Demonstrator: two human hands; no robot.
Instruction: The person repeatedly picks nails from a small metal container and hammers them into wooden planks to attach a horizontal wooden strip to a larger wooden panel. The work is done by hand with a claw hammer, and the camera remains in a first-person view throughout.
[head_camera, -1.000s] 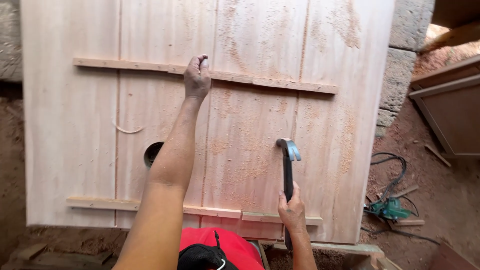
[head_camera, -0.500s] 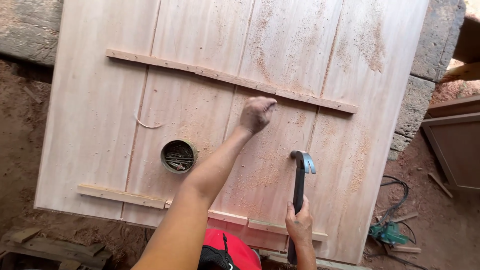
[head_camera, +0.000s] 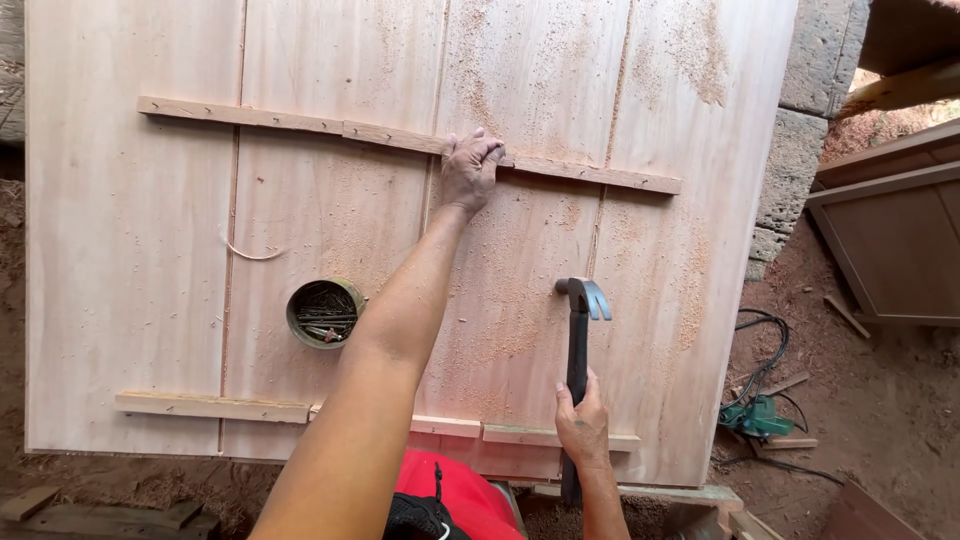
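A large pale wooden panel (head_camera: 330, 230) made of joined boards lies flat, dusted with sawdust. A thin wooden batten (head_camera: 300, 124) runs across its far part. My left hand (head_camera: 468, 168) reaches out and presses its fingers on this batten near the middle; whether it pinches a nail I cannot tell. My right hand (head_camera: 583, 425) grips the dark handle of a claw hammer (head_camera: 579, 330), whose head hovers over the panel below the batten. A second batten (head_camera: 210, 406) lies along the near edge.
A round tin of nails (head_camera: 324, 313) sits on the panel left of my forearm. Stone blocks (head_camera: 800, 110) stand at the right, with a brown wooden frame (head_camera: 890, 240), a green power tool (head_camera: 755, 415) with cable, and scrap wood on the dirt floor.
My left hand moved right along the far batten and came down onto it. The hammer stayed raised in my right hand. The view shifted.
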